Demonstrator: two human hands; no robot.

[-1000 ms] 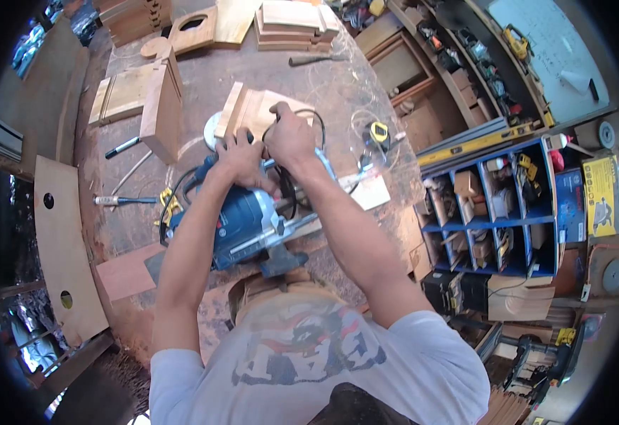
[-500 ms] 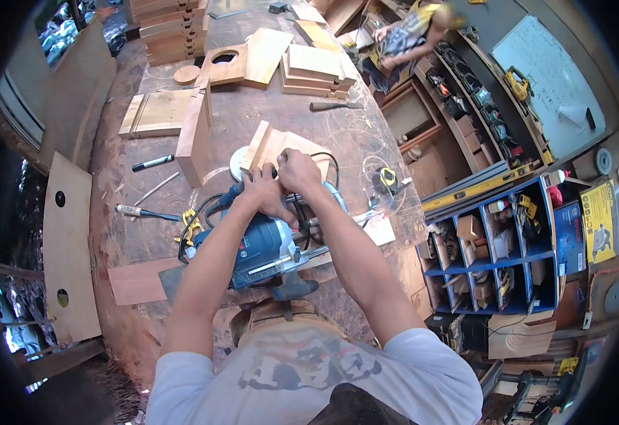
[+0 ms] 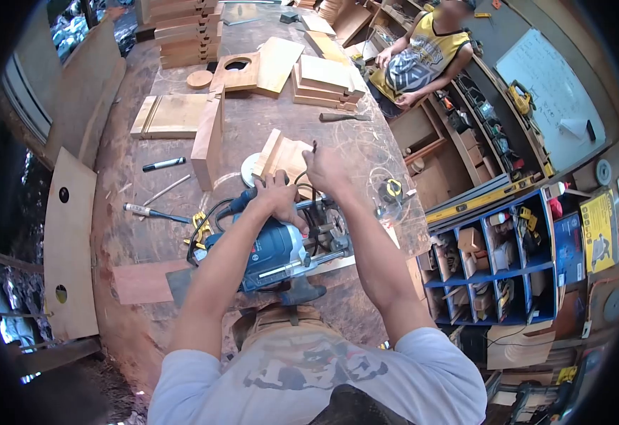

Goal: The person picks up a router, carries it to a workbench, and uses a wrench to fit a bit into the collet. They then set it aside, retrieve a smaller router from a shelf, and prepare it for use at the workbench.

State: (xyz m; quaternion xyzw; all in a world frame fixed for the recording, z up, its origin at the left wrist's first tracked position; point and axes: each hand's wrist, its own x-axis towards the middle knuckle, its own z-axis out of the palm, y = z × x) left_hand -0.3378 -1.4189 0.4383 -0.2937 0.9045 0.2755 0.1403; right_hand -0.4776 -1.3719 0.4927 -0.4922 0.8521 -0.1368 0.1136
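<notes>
A blue router (image 3: 263, 248) lies on its side on the workbench (image 3: 253, 145), close to my body. My left hand (image 3: 279, 198) is closed over its handle end, fingers curled on the dark grip. Just right of it, my right hand (image 3: 328, 170) is raised in a fist above the router's metal base (image 3: 327, 237). A small dark tip pokes out from the top of that fist; what it belongs to is hidden. Beyond both hands lies a pale grooved wood piece (image 3: 281, 157), beside a white disc (image 3: 251, 170).
On the left are a marker (image 3: 164, 164), a chisel (image 3: 155, 212) and an upright board (image 3: 207, 142). Stacked boards (image 3: 323, 76) and another chisel (image 3: 343, 117) lie farther back. A tape measure (image 3: 393, 188) sits right. A co-worker (image 3: 422, 60) stands across the bench near blue shelving (image 3: 490, 262).
My right hand has lifted up and away from my left hand, which stays on the router. The co-worker, bent over before, is now more upright. The view has shifted slightly.
</notes>
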